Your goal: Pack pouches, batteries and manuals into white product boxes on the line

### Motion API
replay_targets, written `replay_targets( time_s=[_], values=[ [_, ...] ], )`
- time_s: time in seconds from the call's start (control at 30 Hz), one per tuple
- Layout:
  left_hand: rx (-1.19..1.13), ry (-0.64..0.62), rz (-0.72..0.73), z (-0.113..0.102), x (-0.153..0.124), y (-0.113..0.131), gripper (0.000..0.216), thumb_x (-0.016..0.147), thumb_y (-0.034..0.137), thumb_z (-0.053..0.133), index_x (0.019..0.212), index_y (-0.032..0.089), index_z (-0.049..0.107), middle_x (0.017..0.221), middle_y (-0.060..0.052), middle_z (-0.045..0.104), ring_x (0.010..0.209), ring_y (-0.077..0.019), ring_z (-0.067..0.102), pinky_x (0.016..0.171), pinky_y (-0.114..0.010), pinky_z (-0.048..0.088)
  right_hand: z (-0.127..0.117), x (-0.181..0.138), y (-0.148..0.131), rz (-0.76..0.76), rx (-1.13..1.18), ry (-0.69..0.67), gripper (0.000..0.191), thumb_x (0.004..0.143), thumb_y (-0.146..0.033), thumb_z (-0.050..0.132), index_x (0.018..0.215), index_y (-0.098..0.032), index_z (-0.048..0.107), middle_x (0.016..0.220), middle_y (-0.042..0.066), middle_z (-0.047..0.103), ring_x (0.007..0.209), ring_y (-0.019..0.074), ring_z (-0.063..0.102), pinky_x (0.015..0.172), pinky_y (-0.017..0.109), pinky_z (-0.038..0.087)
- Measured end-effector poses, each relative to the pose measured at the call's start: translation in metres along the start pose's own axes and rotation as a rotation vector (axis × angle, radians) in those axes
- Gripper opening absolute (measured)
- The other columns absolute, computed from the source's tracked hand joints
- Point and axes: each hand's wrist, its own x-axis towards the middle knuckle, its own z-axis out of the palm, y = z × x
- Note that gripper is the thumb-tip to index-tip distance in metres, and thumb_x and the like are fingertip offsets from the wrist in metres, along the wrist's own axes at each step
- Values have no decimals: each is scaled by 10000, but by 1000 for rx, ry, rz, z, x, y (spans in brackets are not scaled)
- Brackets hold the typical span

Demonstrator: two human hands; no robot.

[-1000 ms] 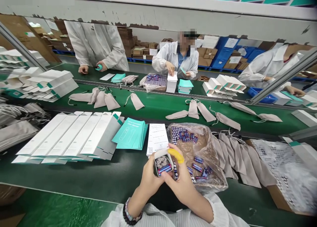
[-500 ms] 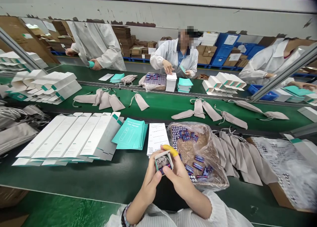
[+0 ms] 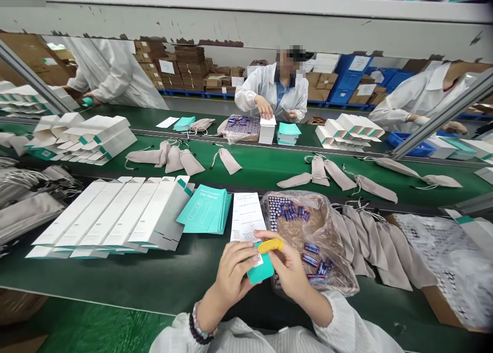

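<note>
The teal-ended box point(image 3: 261, 273) sits between both hands: the left hand point(image 3: 233, 266) grasps one side, fingers over its label point(image 3: 259, 260); the right hand point(image 3: 289, 267) clasps the other, a yellow finger cover point(image 3: 270, 246) at the far edge. Light, even pressure should keep it square, clear of the battery tray point(image 3: 298, 236) just right of the grip and the leaflet point(image 3: 248, 217) beyond.
</note>
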Motion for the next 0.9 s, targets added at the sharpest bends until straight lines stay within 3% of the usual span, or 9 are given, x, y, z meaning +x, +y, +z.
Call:
replay_targets(
  time_s=[0.07, 0.13, 0.2, 0.33, 0.57, 0.77, 0.9],
  values=[
    [56, -90, 8, -11, 2, -2, 344, 890, 366, 670, 1186, 237, 550, 1087, -94, 706, 1088, -285, 645, 921, -466, 506, -16, -3, 0, -117, -150, -193, 305, 996, -326, 494, 1261, -248, 624, 1352, 116, 617, 1322, 263, 538, 1111, 490, 429],
    [97, -188, -80, -22, 8, 7, 299, 884, 243, 661, 1155, 235, 535, 1118, -103, 705, 1119, -282, 637, 922, -461, 504, -30, -5, -1, -215, -281, -342, 430, 986, -343, 522, 1401, -234, 512, 1424, 135, 558, 1376, 263, 479, 1141, 496, 394],
    [89, -278, -199, -30, 17, 21, 286, 876, 131, 614, 1125, 246, 534, 1157, -95, 693, 1147, -259, 626, 937, -438, 506, -38, -5, -4, -279, -398, -404, 502, 968, -298, 565, 1451, -233, 446, 1440, 142, 536, 1366, 250, 489, 1130, 465, 422],
    [49, -433, -313, -39, 30, 38, 340, 858, 216, 691, 1167, 252, 552, 1239, -87, 665, 1210, -248, 601, 990, -399, 523, -39, -4, -7, -375, -564, -420, 602, 915, -159, 583, 1481, -223, 390, 1400, 149, 554, 1333, 254, 518, 1093, 441, 479],
    [11, -209, -262, -38, 29, 35, 205, 864, 108, 680, 1023, 234, 655, 1149, -46, 750, 1145, -192, 674, 1017, -312, 533, -30, -3, -3, -482, -565, -360, 519, 881, -55, 563, 1378, -186, 492, 1350, 166, 561, 1318, 264, 511, 1080, 465, 496],
    [-24, -216, -387, -43, 33, 45, 166, 849, 167, 714, 987, 255, 683, 1128, -25, 774, 1123, -208, 699, 985, -323, 572, -35, 0, -18, -478, -578, -385, 397, 894, -53, 585, 1277, -161, 572, 1323, 159, 584, 1286, 234, 529, 1082, 409, 490],
    [72, -244, -311, -39, 18, 43, 188, 860, 89, 654, 980, 233, 658, 1230, -72, 732, 1231, -251, 636, 1011, -383, 561, -37, 5, -30, -541, -665, -405, 300, 907, -41, 535, 1174, -142, 624, 1285, 173, 611, 1290, 249, 527, 1079, 426, 489]
  ],
)
